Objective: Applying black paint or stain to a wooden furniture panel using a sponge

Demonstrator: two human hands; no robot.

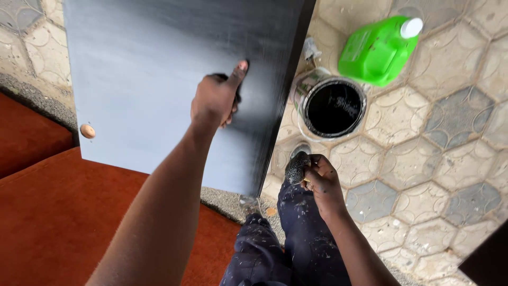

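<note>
Here the left hand [214, 100] presses flat on a dark painted board [159, 79], thumb raised, gripping nothing. The board, glossy grey-black with a small wooden knob [88, 131], leans under that hand. The right hand [320, 182] clutches a black-soaked sponge [296, 167]; just beyond it sits an open paint can [333, 108] on hexagonal paving [423, 159].

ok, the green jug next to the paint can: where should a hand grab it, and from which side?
Probably the neck just below the white cap, coming from the far right side. The green jug lies tilted on the paving with its cap pointing away from the open paint can, so that end is clear. No handle is visible from here. The right hand already holds a black-stained sponge; the left hand rests on the panel.
</note>
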